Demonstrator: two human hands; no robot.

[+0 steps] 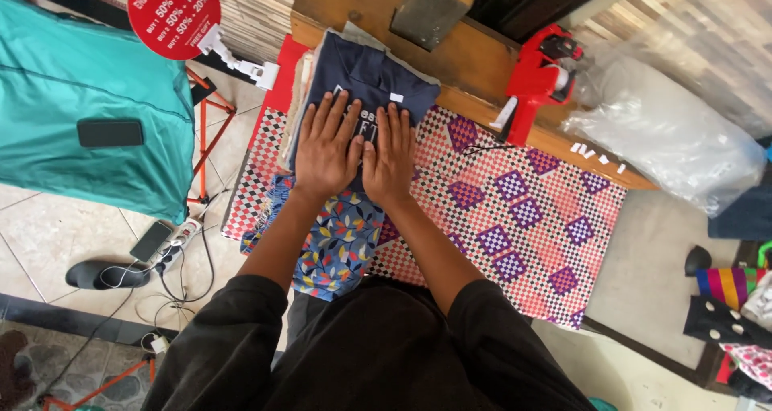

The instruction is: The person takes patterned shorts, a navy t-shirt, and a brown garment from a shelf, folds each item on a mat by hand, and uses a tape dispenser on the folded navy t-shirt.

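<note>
Palms flat, we press the folded navy shirt (366,77) with our left hand (326,144) and right hand (389,155) side by side, fingers spread and gripping nothing. The shirt lies under both hands on a checked cloth (515,218), and a floral cloth (338,242) sits just behind our wrists. To do this well, we judge even pressure outward from the middle keeps the fold crisp.

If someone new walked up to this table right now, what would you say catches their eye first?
Probably the two hands pressed flat, side by side, on the folded navy T-shirt at the table's far edge: left hand, right hand. Under them spreads the bright red-and-white checkered cloth with purple diamonds. After that, the red tape dispenser on the wooden ledge to the right, and the round red sale sign clipped up at the far left.
</note>
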